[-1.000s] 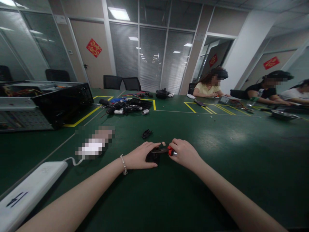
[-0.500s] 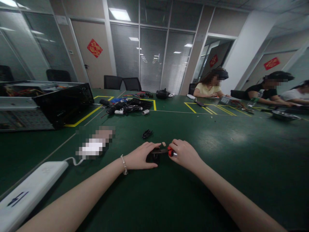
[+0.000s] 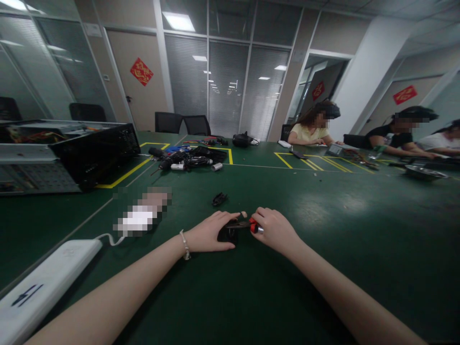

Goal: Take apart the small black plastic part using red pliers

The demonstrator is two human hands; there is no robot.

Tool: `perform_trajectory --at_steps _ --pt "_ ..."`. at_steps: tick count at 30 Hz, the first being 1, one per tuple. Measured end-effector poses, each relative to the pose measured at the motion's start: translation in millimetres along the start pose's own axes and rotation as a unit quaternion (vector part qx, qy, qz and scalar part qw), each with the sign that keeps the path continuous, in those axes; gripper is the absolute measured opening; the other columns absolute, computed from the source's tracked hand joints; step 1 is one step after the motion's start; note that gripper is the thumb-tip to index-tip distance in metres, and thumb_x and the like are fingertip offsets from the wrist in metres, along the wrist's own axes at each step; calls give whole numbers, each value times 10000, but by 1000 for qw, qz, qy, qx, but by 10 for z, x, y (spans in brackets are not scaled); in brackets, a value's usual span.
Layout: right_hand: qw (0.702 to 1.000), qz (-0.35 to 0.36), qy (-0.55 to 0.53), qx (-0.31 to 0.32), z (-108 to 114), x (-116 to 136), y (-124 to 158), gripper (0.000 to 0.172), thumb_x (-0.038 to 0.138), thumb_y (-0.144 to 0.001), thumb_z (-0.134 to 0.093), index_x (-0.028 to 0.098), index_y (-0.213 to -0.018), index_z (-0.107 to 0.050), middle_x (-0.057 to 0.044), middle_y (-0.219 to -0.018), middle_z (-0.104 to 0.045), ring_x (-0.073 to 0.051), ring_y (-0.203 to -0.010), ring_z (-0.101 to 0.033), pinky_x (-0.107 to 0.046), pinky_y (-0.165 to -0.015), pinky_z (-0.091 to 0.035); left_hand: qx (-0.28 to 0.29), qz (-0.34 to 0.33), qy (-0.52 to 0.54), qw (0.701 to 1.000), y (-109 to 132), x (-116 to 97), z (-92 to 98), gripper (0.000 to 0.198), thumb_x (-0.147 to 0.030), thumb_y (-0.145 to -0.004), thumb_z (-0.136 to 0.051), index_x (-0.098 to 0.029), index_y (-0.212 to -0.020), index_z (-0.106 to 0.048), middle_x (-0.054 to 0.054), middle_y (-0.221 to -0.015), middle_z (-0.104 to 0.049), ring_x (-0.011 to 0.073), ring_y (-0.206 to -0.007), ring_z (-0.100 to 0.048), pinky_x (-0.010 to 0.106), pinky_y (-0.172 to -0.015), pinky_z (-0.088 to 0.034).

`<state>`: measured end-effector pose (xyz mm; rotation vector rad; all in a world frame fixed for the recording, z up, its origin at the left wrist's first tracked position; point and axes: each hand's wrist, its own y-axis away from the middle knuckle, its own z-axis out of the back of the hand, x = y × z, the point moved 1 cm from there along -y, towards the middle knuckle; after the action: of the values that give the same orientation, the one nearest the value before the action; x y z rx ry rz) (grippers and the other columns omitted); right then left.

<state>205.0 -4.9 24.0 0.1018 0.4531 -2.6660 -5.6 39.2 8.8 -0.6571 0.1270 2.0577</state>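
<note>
In the middle of the green table, my right hand (image 3: pixel 275 227) is closed round a pair of red-handled pliers (image 3: pixel 254 225). Their dark jaws point left, over a small black object (image 3: pixel 228 235) whose exact kind I cannot make out. My left hand (image 3: pixel 208 234) curves round that object from the left, thumb on the near side and fingers on the far side. It wears a light beaded bracelet. Just beyond the jaws lies a small tan piece (image 3: pixel 244 214). Farther off rests a small black part (image 3: pixel 219 199).
At left are an opened computer case (image 3: pixel 104 155), a white power strip (image 3: pixel 53 282) and a blurred item on a white cable. A heap of tools with a drill (image 3: pixel 166 164) lies farther back. Several people sit at the right, near a metal box (image 3: pixel 339 149).
Very little differs. Both hands, the pliers and the black object keep nearly the same places, with only a slight shift of the fingers.
</note>
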Motion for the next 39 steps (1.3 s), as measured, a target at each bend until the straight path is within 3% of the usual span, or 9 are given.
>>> perform_trajectory --at_steps 39 --pt "1000 -4 -6 12 -1 -7 -5 189 267 -733 -536 164 -880 -596 -66 -872 -567 -152 -758 -517 -266 -676 -393 -2 -8 -4 1000 1 1 -4 752 -414 -703 -631 -270 -1327 -235 74 -1239 -427 247 -1091 -421 414 -921 -358"
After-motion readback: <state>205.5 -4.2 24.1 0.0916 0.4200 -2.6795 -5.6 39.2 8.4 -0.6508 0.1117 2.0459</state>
